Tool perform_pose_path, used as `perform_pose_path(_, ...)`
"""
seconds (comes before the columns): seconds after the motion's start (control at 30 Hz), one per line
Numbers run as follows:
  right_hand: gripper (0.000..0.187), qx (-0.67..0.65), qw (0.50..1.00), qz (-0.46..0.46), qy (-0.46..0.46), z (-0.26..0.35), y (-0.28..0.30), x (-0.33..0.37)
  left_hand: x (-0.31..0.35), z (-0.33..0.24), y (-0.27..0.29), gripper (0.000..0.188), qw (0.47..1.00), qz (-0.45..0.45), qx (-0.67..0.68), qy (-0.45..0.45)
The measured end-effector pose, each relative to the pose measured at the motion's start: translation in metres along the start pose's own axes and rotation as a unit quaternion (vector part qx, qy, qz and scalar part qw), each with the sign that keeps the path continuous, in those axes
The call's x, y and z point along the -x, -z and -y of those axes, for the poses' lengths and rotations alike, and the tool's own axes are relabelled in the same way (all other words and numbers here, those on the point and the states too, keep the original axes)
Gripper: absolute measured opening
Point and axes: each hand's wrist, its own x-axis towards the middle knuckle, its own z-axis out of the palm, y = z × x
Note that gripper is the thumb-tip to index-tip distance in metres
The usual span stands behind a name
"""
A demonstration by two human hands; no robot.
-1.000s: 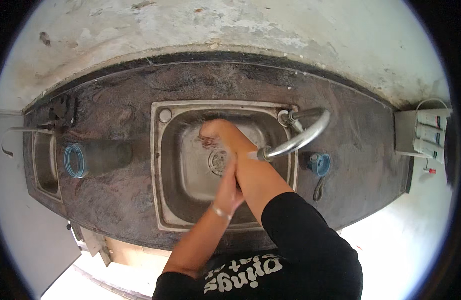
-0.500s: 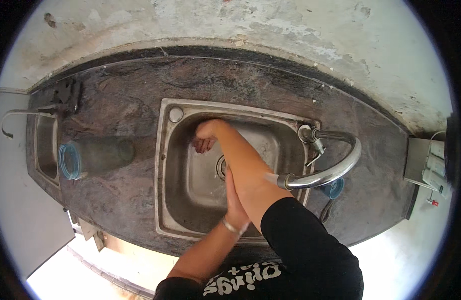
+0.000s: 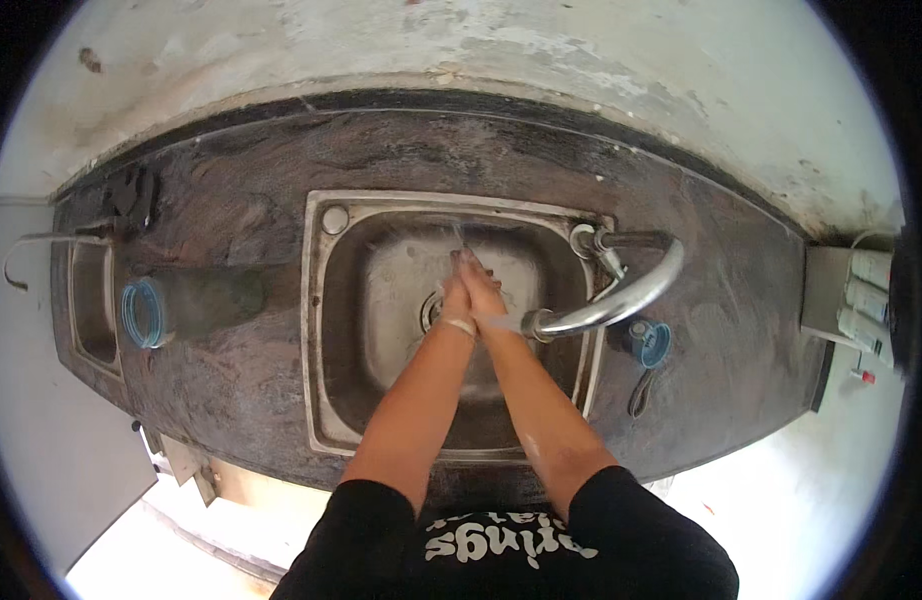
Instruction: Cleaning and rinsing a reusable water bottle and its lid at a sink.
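Observation:
Both hands meet over the steel sink (image 3: 381, 380), palm against palm, fingers pointing away from me. My left hand (image 3: 455, 295), with a light bracelet (image 3: 461, 326) at the wrist, presses against my right hand (image 3: 486, 290). The fingers look stretched out, though slightly blurred, and nothing shows between them. From the right, a curved chrome faucet (image 3: 636, 300) reaches over the basin. A water stream (image 3: 503, 322) runs from its mouth onto my right wrist. Beneath my hands, the drain (image 3: 430, 312) is partly covered.
A large clear jar with a blue rim (image 3: 143, 313) lies left of the sink. To the right are a small blue-rimmed container (image 3: 651, 343) and a dark loop (image 3: 640, 393). A second sink (image 3: 94, 300) sits far left; a stained wall (image 3: 461, 45) rises behind the counter (image 3: 251, 165).
My right hand has come back from the basin's far left to meet my left. My left hand has left the right forearm and moved farther into the sink.

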Motion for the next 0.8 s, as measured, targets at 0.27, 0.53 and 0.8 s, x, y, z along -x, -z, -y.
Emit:
perform_pose_path(0.27,0.037,0.097,0.987,0.042,0.120,0.150,-0.024,0.124,-0.058,0.002,0.018,0.024,0.699,-0.060,-0.691,-0.173)
perform_pose_path(0.53,0.019,0.085,0.966,0.146,0.195,0.122,-0.043,0.075,-0.001,-0.020,0.008,0.024,0.213,0.085,-0.941,-0.249)
perform_pose_path(0.8,0.029,0.306,0.925,0.105,0.200,0.105,-0.034,0.052,0.025,-0.056,0.046,0.025,0.198,0.081,-0.931,-0.297)
